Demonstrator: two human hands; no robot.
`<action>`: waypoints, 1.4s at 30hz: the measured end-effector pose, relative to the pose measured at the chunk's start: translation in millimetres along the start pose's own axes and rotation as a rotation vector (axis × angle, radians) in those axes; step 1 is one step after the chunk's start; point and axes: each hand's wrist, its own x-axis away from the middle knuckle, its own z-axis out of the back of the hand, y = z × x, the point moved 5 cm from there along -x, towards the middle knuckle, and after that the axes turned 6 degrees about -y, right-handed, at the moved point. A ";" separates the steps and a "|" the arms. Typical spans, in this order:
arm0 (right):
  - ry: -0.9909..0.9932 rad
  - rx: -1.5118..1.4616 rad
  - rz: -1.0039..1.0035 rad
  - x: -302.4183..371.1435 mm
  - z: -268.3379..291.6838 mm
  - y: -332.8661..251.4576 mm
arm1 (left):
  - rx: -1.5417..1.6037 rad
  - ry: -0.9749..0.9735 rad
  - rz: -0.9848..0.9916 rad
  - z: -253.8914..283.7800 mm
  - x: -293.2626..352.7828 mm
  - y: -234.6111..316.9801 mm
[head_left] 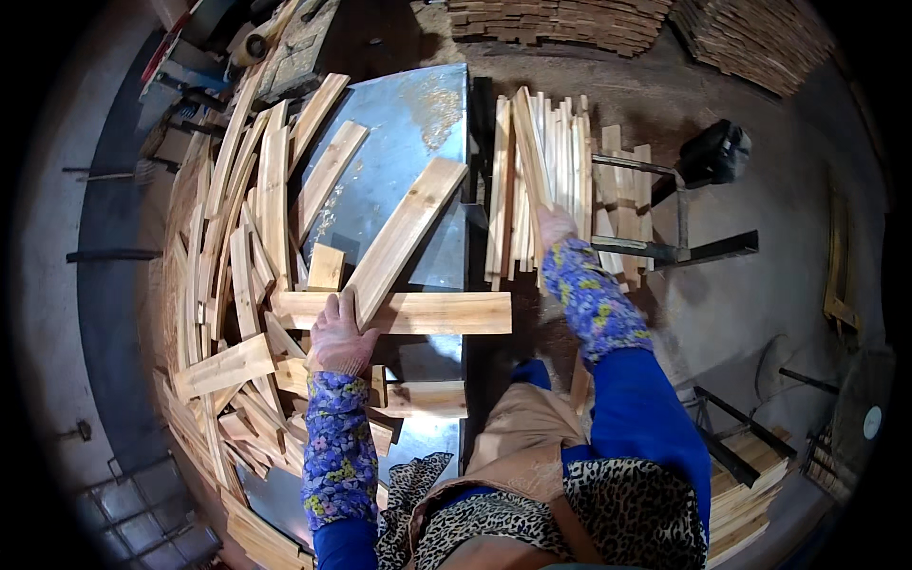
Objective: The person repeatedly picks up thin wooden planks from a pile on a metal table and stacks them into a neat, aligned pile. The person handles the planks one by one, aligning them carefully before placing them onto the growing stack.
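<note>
Fingers of the left hand [339, 344] are laid on two crossed planks [404, 239] over the table [394, 114], their grip being unclear, while one plank [529, 142] is pinched by the right hand [557, 226] upon the stack [578, 157], so stacking seems in hand and careful aligning called for.

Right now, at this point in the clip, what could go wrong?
The crosswise plank by the left hand juts past the edge of the metal table, so a bump might knock it askew. The loose pile on the left lies crossed at odd angles and could slide. The askew plank at the right hand might slip.
</note>
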 end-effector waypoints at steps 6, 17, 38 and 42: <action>-0.079 0.047 0.076 -41.6 -21.9 -75.6 | 0.198 0.005 0.020 16.2 37.5 23.1; -0.168 0.119 0.266 194.8 -31.7 27.0 | 1.071 0.293 0.839 -110.7 346.0 -110.3; -0.806 -0.813 0.374 558.9 -366.8 -425.0 | 0.624 0.624 1.528 -399.4 841.0 -197.8; -1.024 -0.501 0.521 682.2 -453.3 -287.5 | 1.273 0.632 1.098 -345.8 712.9 -246.0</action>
